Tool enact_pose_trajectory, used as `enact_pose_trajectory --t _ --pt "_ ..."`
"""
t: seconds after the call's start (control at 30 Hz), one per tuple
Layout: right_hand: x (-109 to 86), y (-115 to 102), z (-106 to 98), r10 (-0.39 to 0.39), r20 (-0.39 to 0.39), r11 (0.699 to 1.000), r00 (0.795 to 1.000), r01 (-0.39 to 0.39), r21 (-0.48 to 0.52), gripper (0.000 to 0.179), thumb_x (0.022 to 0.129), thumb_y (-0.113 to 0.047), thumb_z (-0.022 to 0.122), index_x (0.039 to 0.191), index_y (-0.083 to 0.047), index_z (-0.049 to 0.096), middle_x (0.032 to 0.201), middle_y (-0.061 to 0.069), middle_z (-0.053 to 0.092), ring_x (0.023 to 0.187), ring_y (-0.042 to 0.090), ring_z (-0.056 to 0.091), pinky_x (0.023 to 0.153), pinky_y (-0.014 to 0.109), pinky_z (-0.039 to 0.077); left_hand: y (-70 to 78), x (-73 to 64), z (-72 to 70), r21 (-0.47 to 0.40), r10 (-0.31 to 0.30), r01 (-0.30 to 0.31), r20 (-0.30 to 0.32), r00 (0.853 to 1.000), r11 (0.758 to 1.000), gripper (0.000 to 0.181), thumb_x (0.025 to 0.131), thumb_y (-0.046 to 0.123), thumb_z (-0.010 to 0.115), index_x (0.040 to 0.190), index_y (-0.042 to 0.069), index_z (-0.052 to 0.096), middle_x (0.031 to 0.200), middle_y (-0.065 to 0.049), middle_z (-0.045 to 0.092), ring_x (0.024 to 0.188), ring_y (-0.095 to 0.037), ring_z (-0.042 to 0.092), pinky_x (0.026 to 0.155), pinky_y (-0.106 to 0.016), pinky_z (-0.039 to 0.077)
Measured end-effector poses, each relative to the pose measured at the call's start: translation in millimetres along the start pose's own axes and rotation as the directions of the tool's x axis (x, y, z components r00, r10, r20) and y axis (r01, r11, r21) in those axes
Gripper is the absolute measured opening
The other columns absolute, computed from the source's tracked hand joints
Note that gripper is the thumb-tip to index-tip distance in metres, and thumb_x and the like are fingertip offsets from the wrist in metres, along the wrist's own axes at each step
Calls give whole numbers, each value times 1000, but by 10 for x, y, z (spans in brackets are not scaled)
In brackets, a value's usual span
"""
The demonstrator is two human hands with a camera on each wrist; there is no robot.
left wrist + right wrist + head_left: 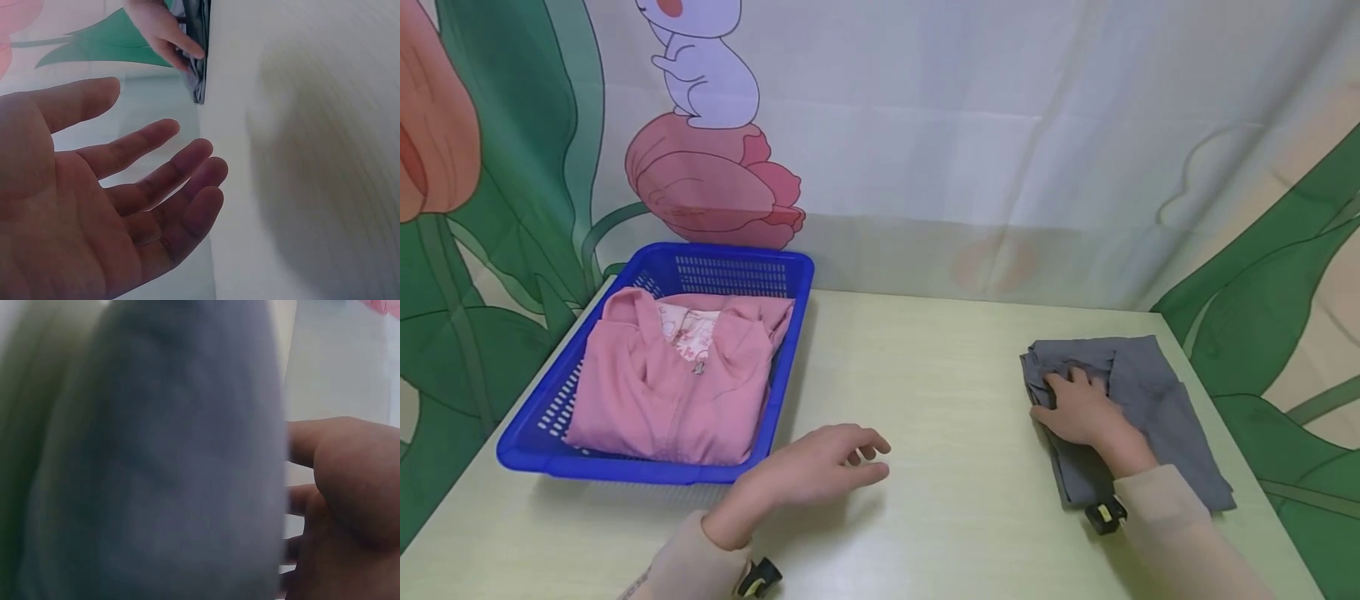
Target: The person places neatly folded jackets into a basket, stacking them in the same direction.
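A folded grey garment [1157,400] lies at the right side of the table. My right hand [1082,408] rests on its left part with fingers spread over the cloth. In the right wrist view, blurred grey cloth fills the middle and hides the fingertips of the right hand [356,481]. My left hand [820,462] hovers over the table beside the basket's front right corner, holding nothing. Its fingers are loosely bent and apart in the left wrist view, where the palm of the left hand [112,187] shows.
A blue plastic basket [801,333] stands at the left of the table [917,383]. Inside it lies a folded pink zip jacket [722,408] with a patterned lining. Behind the table hangs a printed curtain [910,167] with flowers and a rabbit.
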State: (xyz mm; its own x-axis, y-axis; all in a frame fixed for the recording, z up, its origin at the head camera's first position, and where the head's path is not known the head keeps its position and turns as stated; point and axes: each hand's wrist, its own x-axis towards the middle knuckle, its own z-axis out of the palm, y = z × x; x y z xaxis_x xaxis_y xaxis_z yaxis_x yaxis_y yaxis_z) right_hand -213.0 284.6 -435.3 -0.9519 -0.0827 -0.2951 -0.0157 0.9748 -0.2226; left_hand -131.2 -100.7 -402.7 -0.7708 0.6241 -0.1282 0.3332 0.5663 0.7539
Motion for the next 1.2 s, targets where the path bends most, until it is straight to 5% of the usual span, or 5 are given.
enact_pose_trajectory --t 0.5,1.2 --pt "-13 -552 56 -82 -10 996 997 82 -20 65 102 -37 61 154 -3 44 159 34 23 144 58 20 96 86 25 -11 32 14 -15 -1 1 20 1000 1000 38 103 32 62 127 2 68 108 -3 69 100 -21 65 89 -42 53" --pt "-114 -911 244 -275 -60 962 960 274 -11 58 101 -36 64 150 -6 50 157 26 36 141 52 32 92 81 37 -26 105 93 16 1 -2 34 999 1000 42 103 34 62 130 2 65 116 -13 65 106 -29 63 93 -46 50"
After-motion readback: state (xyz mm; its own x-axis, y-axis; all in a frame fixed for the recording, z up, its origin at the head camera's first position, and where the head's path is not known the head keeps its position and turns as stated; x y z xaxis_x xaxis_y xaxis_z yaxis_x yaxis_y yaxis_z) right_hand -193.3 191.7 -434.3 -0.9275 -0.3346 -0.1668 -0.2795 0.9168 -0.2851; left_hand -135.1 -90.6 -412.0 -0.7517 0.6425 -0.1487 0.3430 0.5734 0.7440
